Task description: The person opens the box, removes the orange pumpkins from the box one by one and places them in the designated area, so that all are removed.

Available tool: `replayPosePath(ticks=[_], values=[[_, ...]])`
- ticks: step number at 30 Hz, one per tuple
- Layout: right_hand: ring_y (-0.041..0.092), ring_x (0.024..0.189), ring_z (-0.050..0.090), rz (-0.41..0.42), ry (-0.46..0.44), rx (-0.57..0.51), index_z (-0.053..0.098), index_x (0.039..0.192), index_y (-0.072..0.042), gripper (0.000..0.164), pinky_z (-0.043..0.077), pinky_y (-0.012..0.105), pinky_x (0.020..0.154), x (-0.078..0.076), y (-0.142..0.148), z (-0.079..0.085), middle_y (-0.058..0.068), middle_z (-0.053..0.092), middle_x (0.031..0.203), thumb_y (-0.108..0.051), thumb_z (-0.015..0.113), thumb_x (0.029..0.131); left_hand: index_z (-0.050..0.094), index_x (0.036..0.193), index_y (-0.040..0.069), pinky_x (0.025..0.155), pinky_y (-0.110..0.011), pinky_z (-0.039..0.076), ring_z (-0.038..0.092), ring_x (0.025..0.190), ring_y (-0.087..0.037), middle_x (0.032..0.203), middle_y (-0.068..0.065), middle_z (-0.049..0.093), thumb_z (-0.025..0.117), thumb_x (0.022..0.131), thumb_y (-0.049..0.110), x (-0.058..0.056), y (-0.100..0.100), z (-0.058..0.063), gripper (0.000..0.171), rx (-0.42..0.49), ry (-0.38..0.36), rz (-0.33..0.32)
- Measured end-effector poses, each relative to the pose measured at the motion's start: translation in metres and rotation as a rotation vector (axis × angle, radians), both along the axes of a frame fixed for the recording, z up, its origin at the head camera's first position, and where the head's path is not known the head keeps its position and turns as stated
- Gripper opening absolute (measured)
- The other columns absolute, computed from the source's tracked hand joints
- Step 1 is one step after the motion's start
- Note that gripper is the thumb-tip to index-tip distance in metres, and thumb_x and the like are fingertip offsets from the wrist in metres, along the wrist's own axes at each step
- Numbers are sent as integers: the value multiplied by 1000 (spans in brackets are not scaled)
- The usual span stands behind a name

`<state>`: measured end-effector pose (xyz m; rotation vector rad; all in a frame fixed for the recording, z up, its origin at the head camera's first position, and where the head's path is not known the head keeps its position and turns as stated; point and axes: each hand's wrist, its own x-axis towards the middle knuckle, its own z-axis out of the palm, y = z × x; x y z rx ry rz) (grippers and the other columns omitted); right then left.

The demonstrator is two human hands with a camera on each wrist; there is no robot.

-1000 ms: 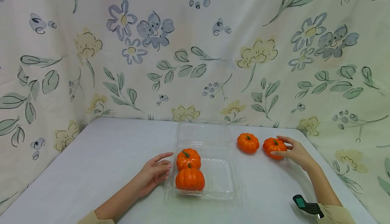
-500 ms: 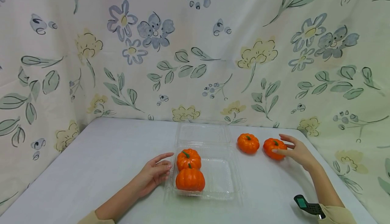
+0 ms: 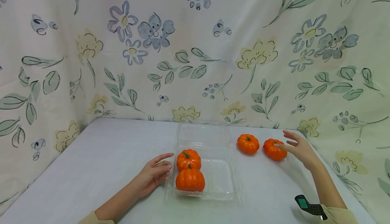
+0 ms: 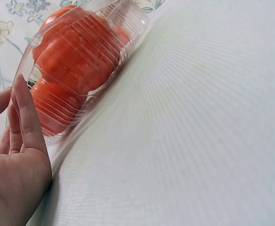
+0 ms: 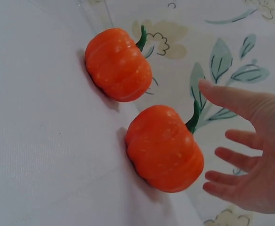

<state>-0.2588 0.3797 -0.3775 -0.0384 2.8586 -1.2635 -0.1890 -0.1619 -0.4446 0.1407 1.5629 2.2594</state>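
Observation:
My left hand (image 3: 153, 175) rests at the left wall of a clear plastic clamshell box (image 3: 220, 175), fingers loosely extended along its side. Inside the box, on its left half, sit two small orange pumpkins: a rear pumpkin (image 3: 188, 159) and a front pumpkin (image 3: 190, 180). Through the ribbed wall their orange skin (image 4: 76, 56) shows in the left wrist view. My right hand (image 3: 301, 149) hovers by the rightmost pumpkin (image 3: 274, 150), fingers spread and holding nothing. In the right wrist view a gap shows between the fingertips (image 5: 215, 153) and that pumpkin. Another pumpkin (image 3: 248, 144) lies to its left.
The box's clear lid (image 3: 203, 133) is folded back toward the rear of the white table (image 3: 115, 142). A floral curtain (image 3: 195, 92) hangs along the back and sides. A black device with a small screen (image 3: 310, 207) is at the right sleeve.
My right hand has lifted and drawn back slightly to the right, its thumb and fingers coming away from the rightmost pumpkin. The left hand and the box stay put.

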Motion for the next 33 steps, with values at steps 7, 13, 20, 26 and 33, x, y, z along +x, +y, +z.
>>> replayPosePath(ticks=[7, 13, 20, 26, 33], values=[[63, 146, 28, -55, 13, -16, 20, 165, 3, 86, 37, 77, 110, 4, -10, 9, 39, 24, 164, -39, 65, 104, 50, 151, 11, 78, -20, 60, 65, 79, -6, 103, 3, 64, 62, 105, 8, 1, 0, 0, 48, 0, -3, -1], [62, 146, 31, -45, 55, -18, 21, 165, 1, 85, 38, 75, 110, 8, -25, 18, 37, 26, 164, -42, 62, 106, 49, 152, 11, 78, -20, 60, 65, 79, -6, 103, 3, 64, 63, 105, 8, 1, 0, 1, 49, -4, -3, 0], [60, 147, 33, -2, 106, -36, 25, 164, 2, 81, 42, 68, 109, 12, -47, 28, 36, 29, 164, -39, 63, 106, 48, 152, 10, 78, -20, 60, 64, 79, -6, 103, 3, 63, 62, 105, 8, 0, 0, 1, 49, -8, 8, -7], [59, 147, 34, 45, 141, -44, 29, 163, 1, 76, 42, 68, 109, 17, -64, 33, 33, 30, 165, -34, 64, 106, 47, 152, 10, 79, -20, 60, 65, 79, -6, 103, 3, 63, 61, 105, 8, 1, 0, 1, 49, -1, 9, -10], [56, 147, 36, 104, 182, -79, 34, 160, 2, 71, 37, 67, 114, 20, -83, 36, 30, 32, 165, -25, 68, 104, 47, 152, 10, 79, -20, 60, 65, 79, -6, 103, 3, 64, 61, 105, 8, 1, 0, 0, 49, 1, 12, -11]])
